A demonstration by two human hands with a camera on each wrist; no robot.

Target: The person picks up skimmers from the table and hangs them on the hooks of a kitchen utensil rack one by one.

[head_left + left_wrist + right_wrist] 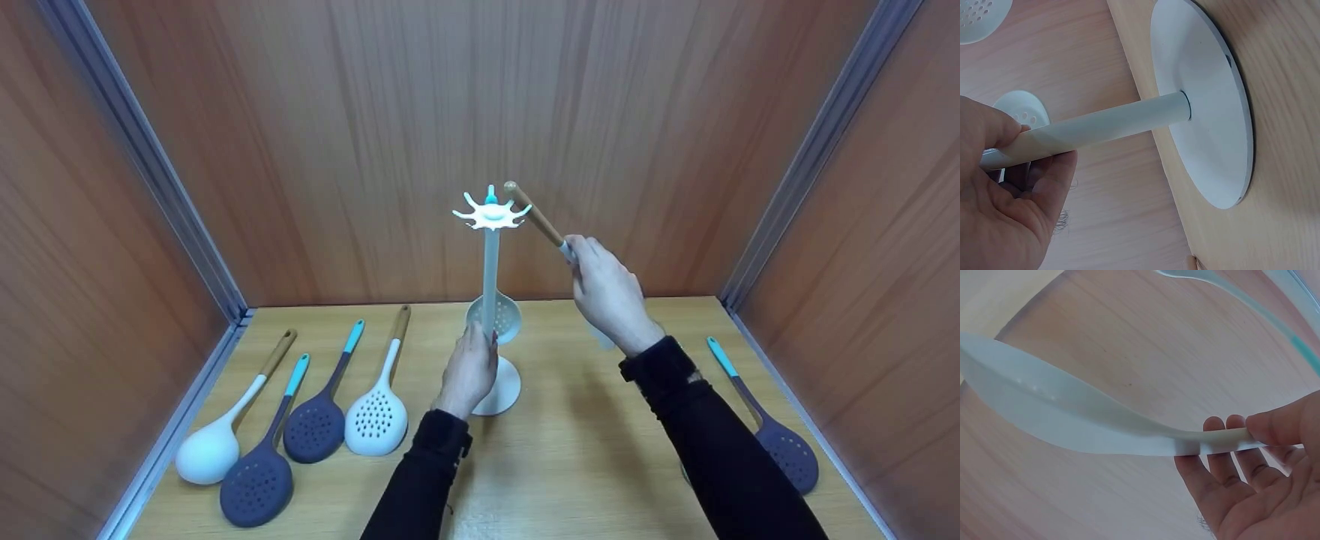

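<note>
The white utensil (1067, 410) is up in the air, to the right of the white stand (491, 270). Its wooden handle (541, 223) slants up and left out of the right hand (606, 289), so the free end comes beside the right-hand hooks of the hook ring (493, 215). One hook overlaps the handle in the head view; whether they touch I cannot tell. The right hand has its thumb and fingers closed round the white neck, below the wood. The broad end lies on the far side of that grip, mostly hidden by the hand from above, and the right wrist view shows it as a long, shallow curve.

The left hand (471, 367) wraps thumb and fingers about the upright pole, well under the ring, and is the nearer one to the round base (504, 390) on the tabletop (555, 465). The ring is nearer the handle's tip than either hand.

Just behind the pole hangs a pale strainer (508, 319). Farther left lie a white ladle (208, 452), two dark skimmers (256, 487) and a white turner (376, 421); another dark skimmer (789, 456) lies far right.
</note>
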